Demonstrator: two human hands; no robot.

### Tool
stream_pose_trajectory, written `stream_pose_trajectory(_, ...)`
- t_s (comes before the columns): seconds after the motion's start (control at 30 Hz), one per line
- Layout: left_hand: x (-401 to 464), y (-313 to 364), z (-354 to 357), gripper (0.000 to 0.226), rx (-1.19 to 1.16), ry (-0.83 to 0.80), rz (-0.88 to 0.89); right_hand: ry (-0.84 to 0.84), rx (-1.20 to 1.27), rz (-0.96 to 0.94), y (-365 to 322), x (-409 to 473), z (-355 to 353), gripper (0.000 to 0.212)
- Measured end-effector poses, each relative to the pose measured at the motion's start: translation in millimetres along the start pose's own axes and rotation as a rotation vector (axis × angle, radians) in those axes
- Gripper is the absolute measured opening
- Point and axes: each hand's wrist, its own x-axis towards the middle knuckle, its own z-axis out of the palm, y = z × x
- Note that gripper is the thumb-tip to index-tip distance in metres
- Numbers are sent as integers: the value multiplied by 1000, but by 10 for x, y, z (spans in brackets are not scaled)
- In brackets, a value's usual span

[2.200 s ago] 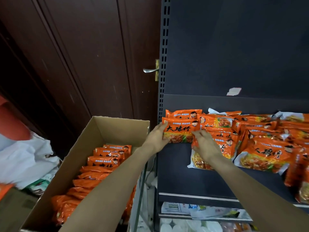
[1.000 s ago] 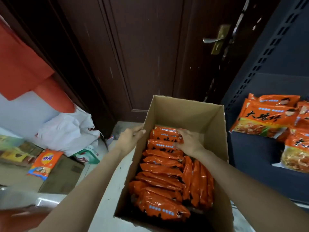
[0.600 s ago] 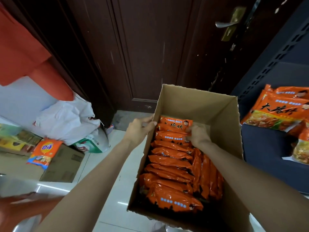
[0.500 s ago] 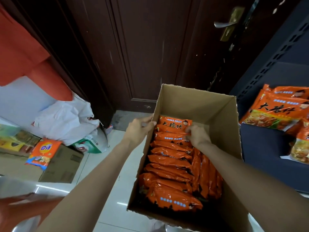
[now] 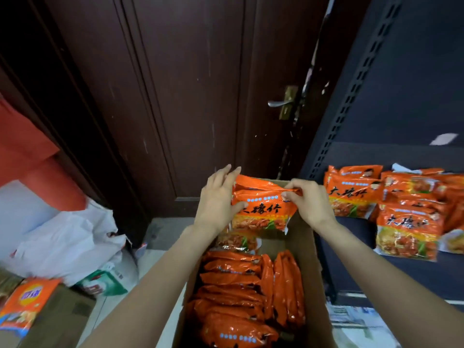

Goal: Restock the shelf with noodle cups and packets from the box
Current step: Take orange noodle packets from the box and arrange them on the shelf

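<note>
Above the far end of the box (image 5: 311, 272) we grasp an orange noodle packet (image 5: 261, 207), left hand (image 5: 216, 204) at its 9 o'clock edge, right hand (image 5: 310, 203) pinching its 2 o'clock corner.

An orange noodle packet (image 5: 261, 207) with black characters and a food photo is held up over the far end of the cardboard box (image 5: 313, 272), face toward the camera; a second packet seems to be tucked behind it, though that's hard to make out. More orange packets (image 5: 236, 285) are stood on edge in rows inside the box, a few turned sideways along its right wall. Matching packets (image 5: 406, 227) are laid overlapping on the dark shelf (image 5: 351, 237), up against its left edge.
</note>
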Motion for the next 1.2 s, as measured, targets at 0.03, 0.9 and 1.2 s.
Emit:
stream_pose_trajectory(0.03,55,120,-23,85,47,-9,60,31,0,-18,4,-19,-147,6)
stream_pose_trajectory(0.9,165,3969,2365,33,-575,-252,85,-84,196,241,3383,-1238,-3221,87)
stream_pose_trajectory(1.2,283,4186,3090,38,-597,-275,-88,4,-88,113,3865,-821,-3284,55)
